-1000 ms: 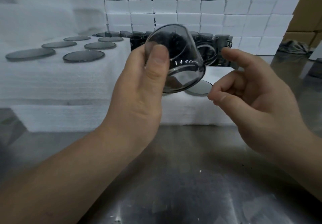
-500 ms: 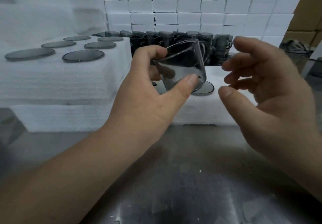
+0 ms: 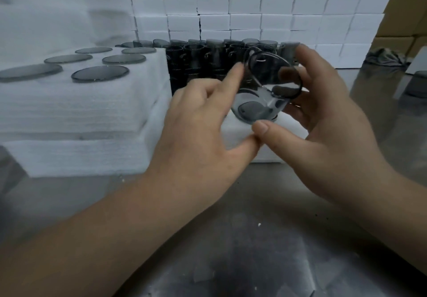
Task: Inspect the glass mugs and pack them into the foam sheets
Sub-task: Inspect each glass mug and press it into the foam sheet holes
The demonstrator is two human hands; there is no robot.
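Note:
A smoky grey glass mug (image 3: 261,93) is held tilted in the air between both hands, with its rim turned up and to the right. My right hand (image 3: 328,116) cups it, fingers behind the glass and thumb at its base. My left hand (image 3: 198,121) touches it from the left, index finger on the rim and thumb low beside my right thumb. A stack of white foam sheets (image 3: 80,112) stands at the left, with several mugs (image 3: 99,73) sunk into its round holes. A lower foam sheet (image 3: 238,144) lies behind the hands.
A dense row of loose grey mugs (image 3: 198,58) stands behind the foam, in front of a wall of white foam blocks (image 3: 254,8). Cardboard boxes (image 3: 406,8) and a grey cloth (image 3: 385,56) are at the far right. The metal table (image 3: 231,239) spreads in front.
The mug has turned over and shifted right, from my left hand alone into the grasp of both hands. My right hand has closed in around it.

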